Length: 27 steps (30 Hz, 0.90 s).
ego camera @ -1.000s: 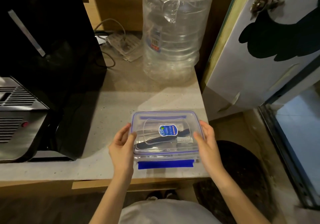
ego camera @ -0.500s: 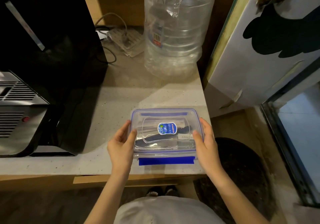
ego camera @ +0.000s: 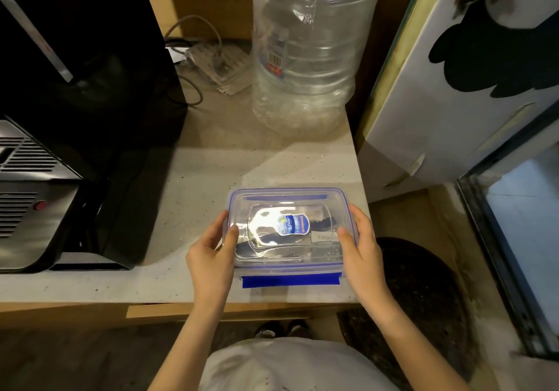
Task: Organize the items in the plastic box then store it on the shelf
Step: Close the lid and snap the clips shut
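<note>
A clear plastic box [ego camera: 287, 257] with a blue-rimmed lid and a blue front latch sits near the front right corner of the speckled counter [ego camera: 193, 197]. The lid is on and carries a small blue and white sticker. Dark items show dimly through the lid; glare hides their shape. My left hand [ego camera: 211, 254] grips the box's left side, thumb on the lid. My right hand [ego camera: 361, 251] grips its right side in the same way.
A large clear water bottle [ego camera: 305, 51] stands behind the box. A black and silver appliance [ego camera: 60, 136] fills the left of the counter. A power strip with cables [ego camera: 217, 63] lies at the back. A white door [ego camera: 472, 81] stands to the right, a dark mat [ego camera: 423, 293] below.
The box and both hands sit slightly further back on the counter than a second ago. The grip on both sides is unchanged.
</note>
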### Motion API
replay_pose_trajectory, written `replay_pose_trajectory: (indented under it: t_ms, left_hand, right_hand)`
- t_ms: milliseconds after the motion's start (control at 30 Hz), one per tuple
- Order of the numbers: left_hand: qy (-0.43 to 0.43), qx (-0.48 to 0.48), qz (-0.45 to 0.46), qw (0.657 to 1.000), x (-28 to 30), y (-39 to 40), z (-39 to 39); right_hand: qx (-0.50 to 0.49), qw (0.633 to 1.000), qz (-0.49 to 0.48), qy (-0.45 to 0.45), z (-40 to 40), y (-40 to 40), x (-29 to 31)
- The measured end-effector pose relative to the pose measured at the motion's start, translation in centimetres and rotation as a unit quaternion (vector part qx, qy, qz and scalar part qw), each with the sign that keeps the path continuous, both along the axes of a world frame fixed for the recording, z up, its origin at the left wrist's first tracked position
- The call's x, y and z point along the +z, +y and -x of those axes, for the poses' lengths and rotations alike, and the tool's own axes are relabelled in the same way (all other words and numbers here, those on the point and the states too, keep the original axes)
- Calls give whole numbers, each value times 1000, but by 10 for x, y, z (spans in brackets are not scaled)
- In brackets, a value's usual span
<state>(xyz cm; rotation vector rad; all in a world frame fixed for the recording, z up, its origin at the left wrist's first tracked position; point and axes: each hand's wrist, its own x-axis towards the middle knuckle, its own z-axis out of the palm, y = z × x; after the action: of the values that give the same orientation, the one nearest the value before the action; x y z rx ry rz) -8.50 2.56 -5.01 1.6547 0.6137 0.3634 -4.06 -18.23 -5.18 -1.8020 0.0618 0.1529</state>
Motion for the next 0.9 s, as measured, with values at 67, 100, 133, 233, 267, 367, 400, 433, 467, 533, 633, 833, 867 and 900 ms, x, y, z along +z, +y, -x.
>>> replay_pose_trajectory:
  t_ms: [67, 100, 133, 233, 267, 367, 400, 433, 467, 533, 633, 833, 867, 900]
  left_hand:
    - [7, 0, -9, 1000, -1, 0, 1]
    - [10, 0, -15, 1000, -2, -1, 2]
    - [10, 1, -19, 1000, -3, -2, 2]
    - [10, 10, -18, 1000, -4, -3, 2]
    - [11, 8, -17, 1000, -3, -4, 1]
    - [12, -4, -18, 1000, -2, -1, -4]
    - [11, -8, -20, 1000, -1, -1, -6]
    - [8, -11, -24, 1000, 0, 0, -9]
    - [6, -13, -27, 1000, 0, 0, -13]
    - [6, -18, -34, 999, 2, 0, -18]
    - [2, -27, -31, 999, 4, 2, -23]
    - [-17, -27, 8, 999, 1, 2, -21]
    - [-18, -30, 7, 999, 1, 2, -21]
    - [-19, -35, 6, 999, 0, 2, -21]
  right_hand:
    - [-7, 1000, -7, 2, 0, 0, 0]
    - [-9, 1000, -11, 3, 0, 1, 0]
    - [-12, 1000, -15, 3, 0, 1, 0]
    - [-21, 999, -32, 8, -1, 2, 0]
    - [-23, 999, -38, 10, -1, 2, 0]
    - [-27, 998, -50, 13, -5, 1, 0]
    - [-28, 998, -50, 12, -7, 1, 0]
    - [-28, 998, -50, 11, -8, 1, 0]
    - [-28, 998, -51, 11, -10, 0, -1]
    - [-28, 998, -53, 15, -14, -1, -2]
    - [-26, 999, -45, 9, -17, 1, -2]
    - [-29, 998, -55, 14, -16, 3, -5]
    - [-28, 997, -62, 20, -17, 3, -6]
    - [-25, 997, -67, 26, -17, 2, -7]
